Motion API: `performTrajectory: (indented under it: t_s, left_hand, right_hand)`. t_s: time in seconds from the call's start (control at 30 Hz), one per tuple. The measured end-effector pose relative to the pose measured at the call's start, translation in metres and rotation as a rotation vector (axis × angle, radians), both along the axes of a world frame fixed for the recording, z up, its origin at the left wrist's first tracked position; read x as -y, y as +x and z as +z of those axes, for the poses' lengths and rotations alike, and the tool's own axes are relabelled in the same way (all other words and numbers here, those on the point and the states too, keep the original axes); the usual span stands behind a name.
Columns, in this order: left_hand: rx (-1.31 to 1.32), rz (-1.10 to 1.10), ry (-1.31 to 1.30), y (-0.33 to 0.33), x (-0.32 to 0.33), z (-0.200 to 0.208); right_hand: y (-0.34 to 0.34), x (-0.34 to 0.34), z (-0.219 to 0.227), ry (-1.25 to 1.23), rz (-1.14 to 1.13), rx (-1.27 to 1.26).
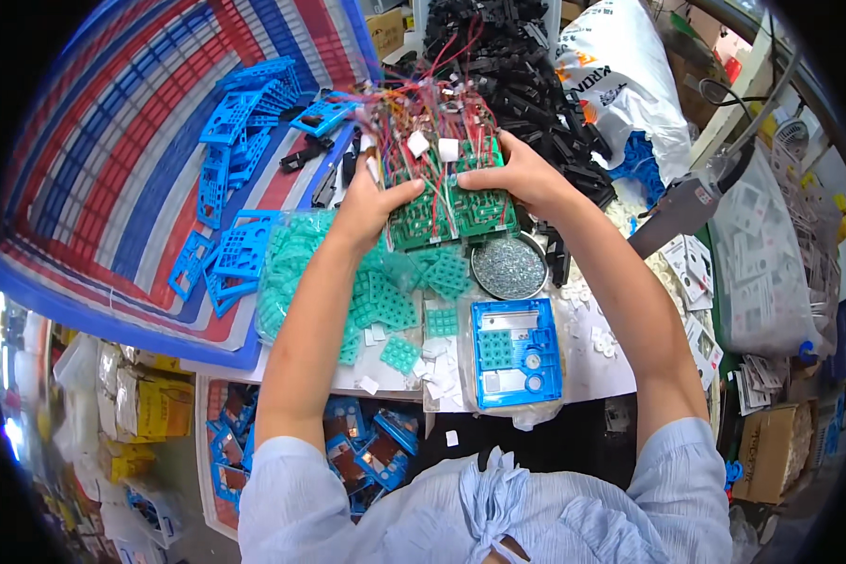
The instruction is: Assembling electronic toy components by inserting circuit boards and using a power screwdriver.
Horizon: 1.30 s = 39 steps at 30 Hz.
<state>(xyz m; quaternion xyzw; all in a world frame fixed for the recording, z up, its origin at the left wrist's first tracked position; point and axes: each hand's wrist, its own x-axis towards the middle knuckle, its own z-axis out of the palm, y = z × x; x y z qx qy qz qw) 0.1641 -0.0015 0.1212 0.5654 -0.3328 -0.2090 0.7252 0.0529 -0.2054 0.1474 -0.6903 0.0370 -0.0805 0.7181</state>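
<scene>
A stack of green circuit boards (pixel 456 218) with a tangle of red and white wires is held up over the far part of the table, gripped from both sides. My left hand (pixel 371 202) closes on its left edge, thumb on top. On the right edge my right hand (pixel 517 177) grips it, thumb lying across the boards. Below, a blue plastic casing (pixel 545 352) lies face up, with a teal rubber keypad (pixel 496 349) set inside it. A round dish of small metal screws (pixel 509 267) sits just under the boards.
Teal keypads (pixel 296 273) spill from a clear bag at left. Blue frames (pixel 244 249) lie in a large striped crate (pixel 160 310). Black plastic parts (pixel 536 85) heap up at the back, beside a white sack (pixel 620 75). A power tool or arm-like grey object (pixel 691 207) juts in from the right.
</scene>
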Motion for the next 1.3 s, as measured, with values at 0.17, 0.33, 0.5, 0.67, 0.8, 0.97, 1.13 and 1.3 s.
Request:
performTrajectory:
  t_s: [0.17, 0.33, 0.5, 0.67, 0.8, 0.97, 1.13, 1.3]
  left_hand:
    - [0.131, 0.020, 0.099, 0.023, 0.020, -0.012]
    - [0.262, 0.249, 0.116, 0.044, 0.046, -0.037]
    - [0.662, 0.546, 0.403, 0.059, 0.065, -0.056]
    - [0.429, 0.397, 0.404, 0.087, 0.063, -0.044]
    - [-0.039, 0.135, 0.316, 0.106, 0.055, -0.006]
    - [-0.090, 0.096, 0.399, 0.115, 0.051, 0.003]
    - [-0.224, 0.003, 0.369, 0.122, 0.067, -0.074]
    - [0.106, 0.301, 0.850, 0.153, 0.057, -0.137]
  right_hand:
    - [0.027, 0.012, -0.025, -0.120, -0.105, 0.051]
    - [0.055, 0.024, -0.047, -0.334, -0.236, 0.049]
    - [0.083, 0.013, -0.072, -0.757, -0.463, 0.059]
    - [0.109, 0.045, -0.080, -0.333, -0.203, 0.132]
    - [0.119, 0.048, -0.049, 0.051, -0.072, -0.049]
    - [0.127, 0.049, -0.043, 0.108, -0.024, -0.137]
    - [0.139, 0.065, -0.121, 0.017, -0.074, -0.172]
    - [0.130, 0.031, -0.113, -0.935, -0.364, -0.351]
